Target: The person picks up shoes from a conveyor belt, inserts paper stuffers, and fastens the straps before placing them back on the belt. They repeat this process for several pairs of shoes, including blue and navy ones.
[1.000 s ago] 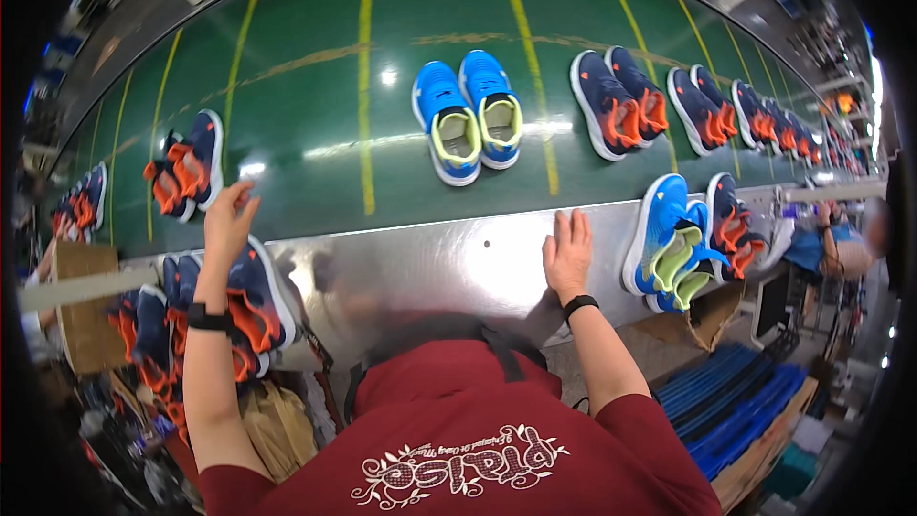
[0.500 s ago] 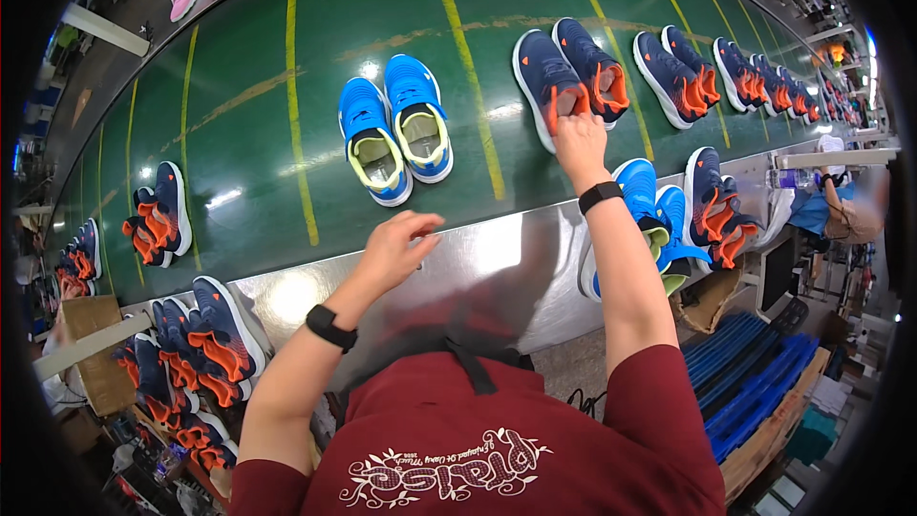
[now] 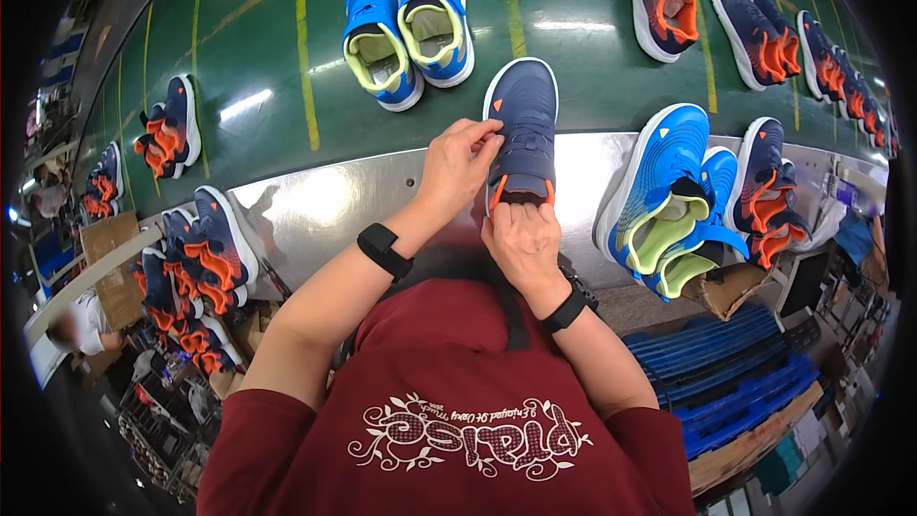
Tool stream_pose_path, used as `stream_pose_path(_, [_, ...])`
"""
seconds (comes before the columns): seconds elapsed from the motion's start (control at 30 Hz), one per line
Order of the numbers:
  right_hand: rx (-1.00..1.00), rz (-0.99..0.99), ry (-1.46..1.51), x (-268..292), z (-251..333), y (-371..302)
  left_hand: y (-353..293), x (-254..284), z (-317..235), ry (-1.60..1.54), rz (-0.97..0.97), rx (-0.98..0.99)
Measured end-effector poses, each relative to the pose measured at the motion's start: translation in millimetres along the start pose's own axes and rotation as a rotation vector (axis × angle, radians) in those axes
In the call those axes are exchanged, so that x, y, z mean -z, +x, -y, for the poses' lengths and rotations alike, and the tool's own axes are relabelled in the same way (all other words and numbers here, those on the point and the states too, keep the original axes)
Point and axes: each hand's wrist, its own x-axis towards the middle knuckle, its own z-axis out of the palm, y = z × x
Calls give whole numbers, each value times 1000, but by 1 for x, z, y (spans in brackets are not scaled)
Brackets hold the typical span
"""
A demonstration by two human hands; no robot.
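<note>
While the right hand [image 3: 523, 241] grips the navy shoe [image 3: 524, 129] by its heel opening, the left hand [image 3: 460, 167] bends its fingers at the shoe's left side; whether they pinch it, I cannot tell. The shoe is just ahead of both hands, toe pointing away, over where the steel desk [image 3: 334, 193] meets the green belt [image 3: 258, 57]. Handling its upper seems the step in hand; the next move likely calls for a steady heel.

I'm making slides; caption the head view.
Right hand holds an orange-lined navy sneaker, left hand at its side, by a green conveyor belt.
</note>
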Motion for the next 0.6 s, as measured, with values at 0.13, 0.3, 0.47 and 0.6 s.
stream_pose_path(0.13, [16,-12,18,1,0,-1,6,-6,-1,66,-122,-162])
stream_pose_path(0.3, [48,-13,22,-1,0,-1,19,3,-3,262,-47,-290])
stream_pose_path(0.47, [61,-16,77,-1,-1,0,36,7,-12,348,129,-180])
stream_pose_path(0.6, [61,-31,93,-2,-3,2,37,-3,-13,522,48,-381])
